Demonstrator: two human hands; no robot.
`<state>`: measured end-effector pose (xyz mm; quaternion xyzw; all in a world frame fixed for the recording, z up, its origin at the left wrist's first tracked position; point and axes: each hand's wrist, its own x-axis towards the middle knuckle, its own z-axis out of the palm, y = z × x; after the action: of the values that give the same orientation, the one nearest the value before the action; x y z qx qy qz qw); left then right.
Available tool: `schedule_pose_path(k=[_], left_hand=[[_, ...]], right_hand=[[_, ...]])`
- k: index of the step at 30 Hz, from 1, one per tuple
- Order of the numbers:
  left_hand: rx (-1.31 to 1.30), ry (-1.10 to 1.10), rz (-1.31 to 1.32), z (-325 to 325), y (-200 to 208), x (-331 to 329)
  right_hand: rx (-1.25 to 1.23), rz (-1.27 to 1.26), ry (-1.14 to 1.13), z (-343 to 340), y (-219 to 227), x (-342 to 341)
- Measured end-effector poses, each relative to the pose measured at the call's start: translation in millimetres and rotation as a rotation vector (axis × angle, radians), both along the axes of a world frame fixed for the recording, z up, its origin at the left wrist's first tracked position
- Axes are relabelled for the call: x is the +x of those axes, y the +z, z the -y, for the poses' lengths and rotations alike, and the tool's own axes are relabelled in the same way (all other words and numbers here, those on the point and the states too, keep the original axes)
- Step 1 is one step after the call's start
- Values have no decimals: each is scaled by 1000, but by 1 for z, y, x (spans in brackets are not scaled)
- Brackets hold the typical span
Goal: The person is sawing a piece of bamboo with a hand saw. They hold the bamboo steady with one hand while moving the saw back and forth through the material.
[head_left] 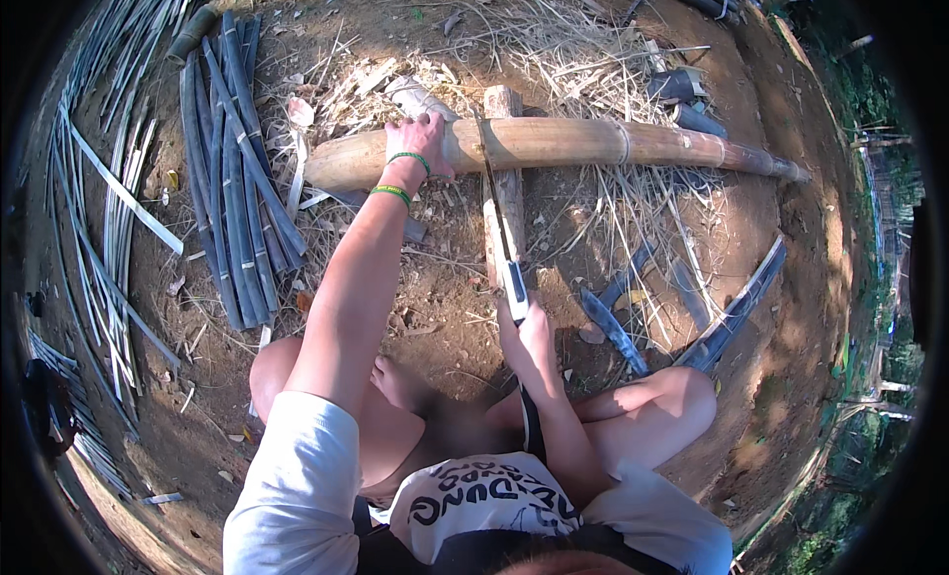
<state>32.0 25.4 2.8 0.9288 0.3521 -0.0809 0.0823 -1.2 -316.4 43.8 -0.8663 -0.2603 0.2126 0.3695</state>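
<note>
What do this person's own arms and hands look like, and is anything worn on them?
The left arm and right arm come out of short, pale sleeves. The left one wears a green band nearer the fingers and a green-and-yellow band behind it. No band shows on the right, and neither side has a glove.

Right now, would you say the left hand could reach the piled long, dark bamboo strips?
Probably yes: though the left hand rests on the thick, tan bamboo pole, only low litter appears between that pole and the strips.
</note>
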Motion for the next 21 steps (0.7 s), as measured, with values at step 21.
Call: schedule_pose_path(k=[21], left_hand=[[-120,-18,-52,4,19,19]], right_hand=[[-2,90,13,-130,-35,89]])
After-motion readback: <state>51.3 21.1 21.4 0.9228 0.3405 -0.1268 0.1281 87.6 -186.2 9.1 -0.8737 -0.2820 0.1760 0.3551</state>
